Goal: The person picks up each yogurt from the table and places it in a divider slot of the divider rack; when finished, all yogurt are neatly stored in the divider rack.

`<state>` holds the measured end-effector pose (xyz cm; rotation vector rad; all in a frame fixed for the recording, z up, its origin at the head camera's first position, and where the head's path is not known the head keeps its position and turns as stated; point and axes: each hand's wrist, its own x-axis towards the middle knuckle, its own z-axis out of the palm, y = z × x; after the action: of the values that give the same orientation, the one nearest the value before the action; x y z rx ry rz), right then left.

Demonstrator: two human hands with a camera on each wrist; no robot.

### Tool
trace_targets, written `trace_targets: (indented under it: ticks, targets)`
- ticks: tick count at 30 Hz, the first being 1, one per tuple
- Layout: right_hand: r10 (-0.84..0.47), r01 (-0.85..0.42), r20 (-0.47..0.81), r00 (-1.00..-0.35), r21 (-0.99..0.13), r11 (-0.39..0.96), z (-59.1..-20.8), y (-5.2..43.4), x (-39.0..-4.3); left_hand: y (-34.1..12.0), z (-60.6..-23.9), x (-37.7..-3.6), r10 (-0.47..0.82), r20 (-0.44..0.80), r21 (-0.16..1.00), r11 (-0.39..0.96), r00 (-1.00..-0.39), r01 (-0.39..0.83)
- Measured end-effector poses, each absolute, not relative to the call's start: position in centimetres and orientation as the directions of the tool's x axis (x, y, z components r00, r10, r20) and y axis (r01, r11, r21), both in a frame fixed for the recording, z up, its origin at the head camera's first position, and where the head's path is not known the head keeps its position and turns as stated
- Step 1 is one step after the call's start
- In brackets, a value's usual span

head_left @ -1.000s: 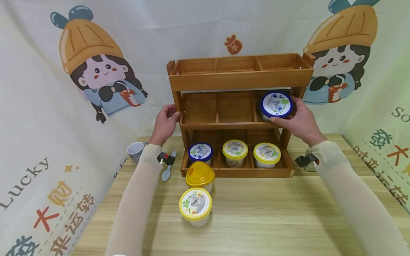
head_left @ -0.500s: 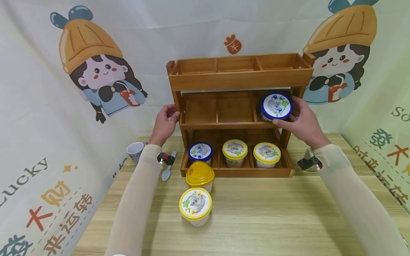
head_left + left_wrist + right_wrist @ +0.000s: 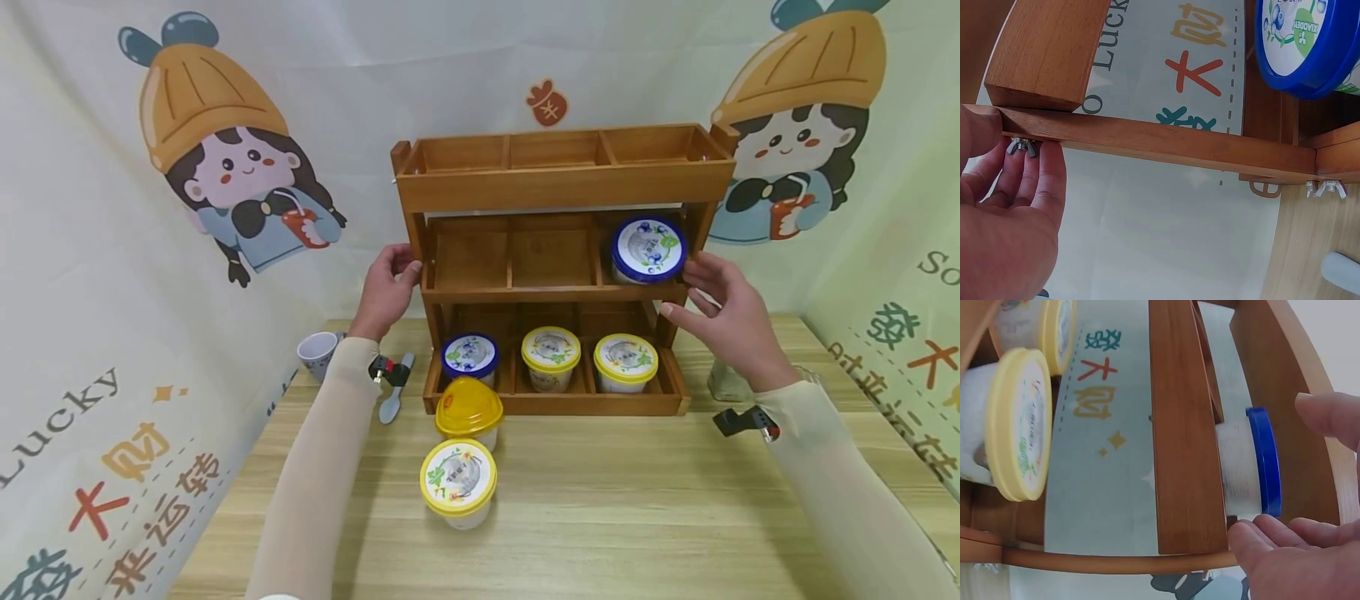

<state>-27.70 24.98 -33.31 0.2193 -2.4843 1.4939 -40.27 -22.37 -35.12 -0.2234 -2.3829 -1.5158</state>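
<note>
My left hand [image 3: 385,292] holds the left side post of a brown wooden three-tier rack [image 3: 562,192]. In the left wrist view its thumb lies on one face of the post and its fingers are behind, around a metal wing nut [image 3: 1021,145]. A tub with a blue lid [image 3: 649,250] stands in the right compartment of the middle tier. Just right of it is my right hand [image 3: 731,325], fingers loosely bent and holding nothing. In the right wrist view the fingertips [image 3: 1266,526] are right at the lower side of the blue-lidded tub.
On the bottom tier stand another blue-lidded tub [image 3: 469,357] and two yellow-lidded tubs [image 3: 551,350]. A yellow dome-topped container [image 3: 468,408] and a yellow-lidded tub [image 3: 459,479] stand in front. At left are a mug [image 3: 318,352] and spoon [image 3: 395,392]; a glass container [image 3: 726,385] is at right.
My right hand has let go of the blue-lidded tub and drawn back down and to the right. The tub stays on the middle tier. The left hand has not moved.
</note>
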Motion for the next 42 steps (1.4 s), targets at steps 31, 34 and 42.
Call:
trace_targets:
  ticks: [31, 34, 42]
  targets:
    - [-0.314, -0.418, 0.314, -0.896, -0.836, 0.356, -41.5, 17.1, -27.5, -22.6, -34.9, -40.2, -0.033, 0.346, 0.855, 0.423, -0.938, 0.301]
    - [-0.338, -0.405, 0.291, -0.895, -0.848, 0.342, -41.9, 16.0, -27.7, -22.6, -34.9, -40.2, -0.031, 0.348, 0.855, 0.419, -0.937, 0.304]
    - [-0.406, -0.431, 0.296, -0.865, -0.853, 0.295, -42.8, 13.0, -27.8, -22.5, -35.1, -40.4, -0.024, 0.359, 0.854, 0.412, -0.933, 0.318]
